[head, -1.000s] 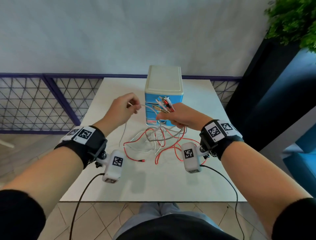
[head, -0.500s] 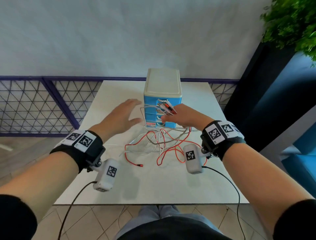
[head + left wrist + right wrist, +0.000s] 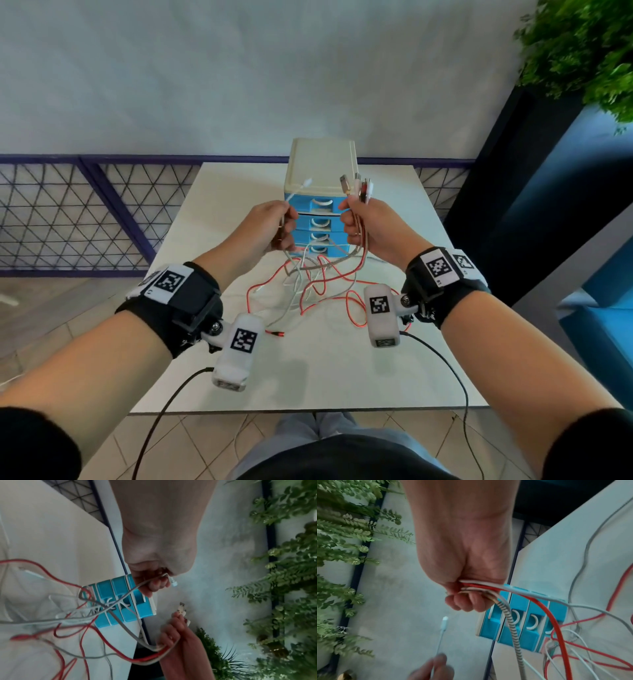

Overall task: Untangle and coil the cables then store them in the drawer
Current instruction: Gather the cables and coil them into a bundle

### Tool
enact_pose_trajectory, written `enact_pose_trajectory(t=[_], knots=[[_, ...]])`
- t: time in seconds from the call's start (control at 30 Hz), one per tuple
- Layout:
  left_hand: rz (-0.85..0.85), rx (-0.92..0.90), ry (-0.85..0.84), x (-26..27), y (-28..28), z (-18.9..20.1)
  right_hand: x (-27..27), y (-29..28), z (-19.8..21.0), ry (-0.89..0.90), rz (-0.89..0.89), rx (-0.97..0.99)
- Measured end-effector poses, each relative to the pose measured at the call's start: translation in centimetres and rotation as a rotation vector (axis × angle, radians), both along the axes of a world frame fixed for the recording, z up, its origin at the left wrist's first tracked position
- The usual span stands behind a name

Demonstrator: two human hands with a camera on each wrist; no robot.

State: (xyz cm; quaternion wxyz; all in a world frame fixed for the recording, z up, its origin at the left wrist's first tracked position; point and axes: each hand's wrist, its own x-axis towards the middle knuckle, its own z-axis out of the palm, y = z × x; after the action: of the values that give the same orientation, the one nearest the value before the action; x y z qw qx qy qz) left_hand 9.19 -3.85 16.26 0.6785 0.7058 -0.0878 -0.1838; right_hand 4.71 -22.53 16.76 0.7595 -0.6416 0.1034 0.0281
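A tangle of red, white and grey braided cables point(image 3: 310, 291) lies on the white table point(image 3: 325, 373) in front of a blue drawer unit point(image 3: 322, 161) with a cream top; all its drawers are closed. My left hand point(image 3: 282, 224) grips one white cable point(image 3: 139, 585) near its end, and the white plug point(image 3: 306, 182) sticks up. My right hand point(image 3: 351, 224) holds a bundle of cable ends point(image 3: 481, 586) in its fist, with several plugs point(image 3: 356, 186) pointing up. Both hands hover above the table just in front of the drawers, a little apart. The cables hang from them to the table.
A loose red plug end point(image 3: 279, 333) lies on the table near my left wrist. A purple mesh railing point(image 3: 85, 212) runs along the left and back. A dark planter point(image 3: 507, 192) with green plants point(image 3: 582, 51) stands at the right, beside blue seating point(image 3: 603, 318).
My left hand was open half a second ago; it now grips the white cable. Both hands have risen, and the right hand has turned so its plugs point up.
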Motion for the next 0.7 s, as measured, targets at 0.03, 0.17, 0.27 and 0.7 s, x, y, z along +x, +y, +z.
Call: enact_pose_trajectory(t=[0.03,0.17,0.27,0.7], knots=[[-0.018,-0.031,0.029,-0.3,-0.2,0.3,0.0,0.4,0.0,-0.007,-0.011,0.026],[-0.165,0.112,-0.087,-1.8,-1.3,0.7,0.3,1.7,-0.4,-0.027,-0.01,0.224],[-0.187,0.199,-0.182,-2.5,-1.7,0.6,0.6,2.1,-0.3,-0.04,0.011,0.285],[-0.229,0.34,-0.472,-3.1,-2.9,-0.1,0.4,3.7,-0.2,-0.138,0.029,-0.133]])
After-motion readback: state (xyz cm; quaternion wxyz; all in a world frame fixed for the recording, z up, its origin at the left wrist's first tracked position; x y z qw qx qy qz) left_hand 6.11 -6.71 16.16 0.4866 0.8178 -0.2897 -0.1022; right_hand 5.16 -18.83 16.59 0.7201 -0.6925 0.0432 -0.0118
